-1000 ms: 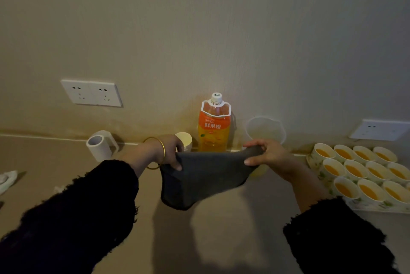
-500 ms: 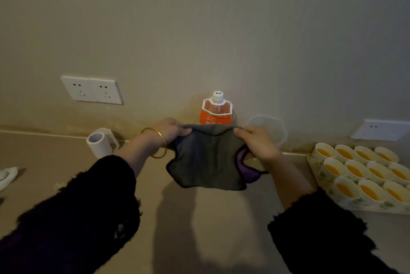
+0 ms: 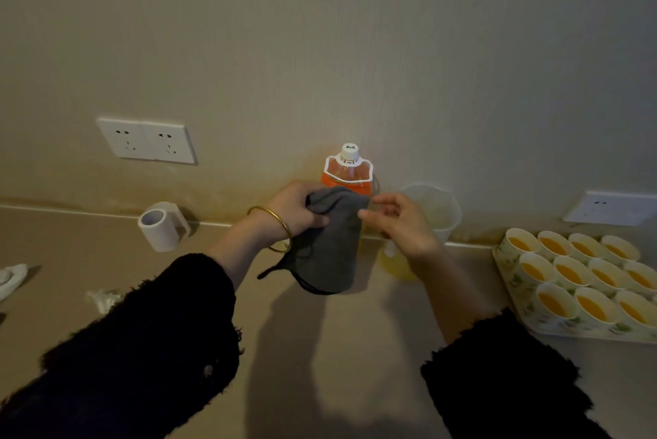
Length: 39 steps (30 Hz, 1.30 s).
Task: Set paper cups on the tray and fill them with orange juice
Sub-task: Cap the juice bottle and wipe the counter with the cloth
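Left hand [image 3: 295, 211] grips dark grey cloth [image 3: 330, 253], hanging vertically; right hand [image 3: 401, 225] at its edge, grip unclear. Plastic orange-juice bottle [image 3: 346, 173] upright, white cap [image 3: 350, 151] writing illegible.

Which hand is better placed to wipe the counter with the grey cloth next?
Probably the left: the left hand grips the grey cloth at its top, while the right hand has relaxed fingers beside the cloth's edge.

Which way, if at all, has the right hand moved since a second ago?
Yes. The right hand has moved left, closer to the orange juice bottle.
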Tool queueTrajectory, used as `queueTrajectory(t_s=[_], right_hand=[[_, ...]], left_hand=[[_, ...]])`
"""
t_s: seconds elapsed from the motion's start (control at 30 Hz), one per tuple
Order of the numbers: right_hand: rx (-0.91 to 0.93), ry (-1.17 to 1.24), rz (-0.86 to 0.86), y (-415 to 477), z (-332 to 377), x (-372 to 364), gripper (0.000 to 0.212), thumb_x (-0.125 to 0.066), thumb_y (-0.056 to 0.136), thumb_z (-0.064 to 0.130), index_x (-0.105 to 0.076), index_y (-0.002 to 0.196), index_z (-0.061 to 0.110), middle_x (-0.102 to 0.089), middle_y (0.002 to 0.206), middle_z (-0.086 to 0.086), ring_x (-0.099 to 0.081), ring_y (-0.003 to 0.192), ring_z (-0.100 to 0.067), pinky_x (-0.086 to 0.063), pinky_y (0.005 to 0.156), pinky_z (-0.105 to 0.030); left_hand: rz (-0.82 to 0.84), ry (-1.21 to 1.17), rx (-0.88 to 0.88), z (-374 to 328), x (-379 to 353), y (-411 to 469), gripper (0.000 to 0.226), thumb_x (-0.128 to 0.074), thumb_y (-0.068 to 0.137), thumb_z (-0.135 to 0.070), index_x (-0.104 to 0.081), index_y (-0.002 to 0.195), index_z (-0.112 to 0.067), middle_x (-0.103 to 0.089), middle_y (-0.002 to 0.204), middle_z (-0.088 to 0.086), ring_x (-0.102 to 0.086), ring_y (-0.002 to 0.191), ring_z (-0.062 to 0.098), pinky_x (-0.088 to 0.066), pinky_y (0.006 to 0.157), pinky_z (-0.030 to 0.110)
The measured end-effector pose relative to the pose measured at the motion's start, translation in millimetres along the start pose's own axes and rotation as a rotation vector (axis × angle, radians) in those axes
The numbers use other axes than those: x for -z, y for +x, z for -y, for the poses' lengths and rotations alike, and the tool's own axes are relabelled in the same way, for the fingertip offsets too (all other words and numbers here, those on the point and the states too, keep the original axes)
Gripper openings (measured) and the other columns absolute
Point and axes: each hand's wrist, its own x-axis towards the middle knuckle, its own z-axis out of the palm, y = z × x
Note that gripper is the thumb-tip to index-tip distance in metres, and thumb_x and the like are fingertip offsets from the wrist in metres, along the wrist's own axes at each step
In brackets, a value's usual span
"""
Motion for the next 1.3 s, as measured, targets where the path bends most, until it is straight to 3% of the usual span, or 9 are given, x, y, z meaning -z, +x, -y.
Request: queueTrajectory(t_s=[0.1, 0.33, 0.43, 0.57, 0.77, 0.97, 1.1, 1.2, 1.3], right_hand=[[-0.128, 0.227, 0.264, 1, -18, -4, 0.071, -0.086, 0.063, 0.024, -0.051, 0.124, 0.015, -0.059, 0.127, -0.005, -0.058, 0.115, -0.022, -0.048, 0.096, -0.039], [-0.139, 0.608, 0.35, -14, -29, -36, 0.022, -0.059, 0.083, 0.011, -0.063, 0.104, 0.01, -0.074, 0.097, -0.002, -0.069, 0.093, -0.018, -0.056, 0.077, -0.026], [-0.198, 0.66, 0.336, -15, -28, -40, 0.016, -0.048, 0.095, 0.007, -0.061, 0.104, 0.011, -0.075, 0.088, -0.001, -0.071, 0.081, -0.015, -0.058, 0.068, -0.025], [-0.291, 0.541, 0.25, -13, -42, -44, 0.01, -0.055, 0.093, 0.01, -0.06, 0.102, 0.008, -0.074, 0.088, -0.006, -0.071, 0.078, -0.018, -0.058, 0.065, -0.027], [-0.247, -0.212, 0.164, 2, -78, -55, 0.095, -0.085, 0.055, 0.036, -0.034, 0.135, 0.03, -0.057, 0.128, -0.002, -0.058, 0.112, -0.023, -0.05, 0.093, -0.05], [-0.056, -0.822, 0.255, 13, -76, -73, 0.043, -0.065, 0.079, 0.046, -0.055, 0.119, 0.037, -0.056, 0.116, 0.007, -0.054, 0.109, -0.017, -0.047, 0.094, -0.04], [-0.164, -0.453, 0.297, 16, -68, -89, 0.013, -0.064, 0.085, 0.037, -0.054, 0.094, 0.036, -0.049, 0.114, 0.011, -0.051, 0.106, -0.013, -0.046, 0.095, -0.038], [-0.303, 0.017, 0.301, 12, -59, -111, 0.013, -0.054, 0.096, 0.022, -0.051, 0.108, 0.026, -0.058, 0.106, 0.005, -0.056, 0.094, -0.008, -0.05, 0.078, -0.023], [-0.328, -0.024, 0.246, 16, -69, -134, 0.012, -0.048, 0.098, 0.035, -0.049, 0.108, 0.029, -0.059, 0.118, -0.005, -0.058, 0.105, -0.02, -0.051, 0.092, -0.042]], left_hand=[[0.063, -0.328, 0.0, 1, 11, -5, 0.03, -0.069, 0.073, 0.011, -0.066, 0.09, -0.012, -0.067, 0.078, -0.003, -0.063, 0.073, 0.006, -0.049, 0.065, 0.015], [0.01, -1.009, 0.321, 23, 10, -19, 0.039, -0.073, 0.071, -0.015, -0.063, 0.109, -0.015, -0.071, 0.1, 0.003, -0.068, 0.091, 0.019, -0.057, 0.073, 0.032], [0.106, -0.911, 0.59, 51, -3, -30, 0.052, -0.064, 0.074, -0.038, -0.055, 0.122, -0.021, -0.064, 0.117, 0.003, -0.06, 0.108, 0.024, -0.049, 0.09, 0.045], [-0.004, -0.901, 0.677, 64, -17, -37, 0.028, -0.058, 0.086, -0.002, -0.051, 0.102, -0.024, -0.063, 0.095, 0.007, -0.06, 0.081, 0.021, -0.05, 0.067, 0.033], [0.03, -0.603, 0.56, 89, -13, -38, 0.038, -0.067, 0.073, 0.012, -0.067, 0.099, -0.016, -0.06, 0.112, 0.014, -0.057, 0.102, 0.028, -0.05, 0.088, 0.036], [-0.041, 0.355, 0.425, 110, -11, -45, 0.02, -0.073, 0.074, -0.016, -0.068, 0.094, -0.016, -0.067, 0.092, 0.003, -0.06, 0.09, 0.019, -0.045, 0.073, 0.025], [-0.185, 0.055, 0.463, 132, 1, -53, 0.023, -0.075, 0.07, -0.011, -0.055, 0.061, -0.016, -0.053, 0.063, 0.0, -0.05, 0.064, 0.015, -0.035, 0.055, 0.025], [-0.215, -0.424, 0.542, 139, 10, -57, 0.024, -0.076, 0.064, -0.015, -0.053, 0.068, -0.013, -0.055, 0.069, 0.004, -0.052, 0.068, 0.018, -0.038, 0.059, 0.028], [-0.202, -0.494, 0.67, 153, 12, -58, 0.02, -0.07, 0.081, -0.022, -0.052, 0.084, -0.014, -0.059, 0.079, 0.005, -0.056, 0.07, 0.019, -0.043, 0.053, 0.026]])
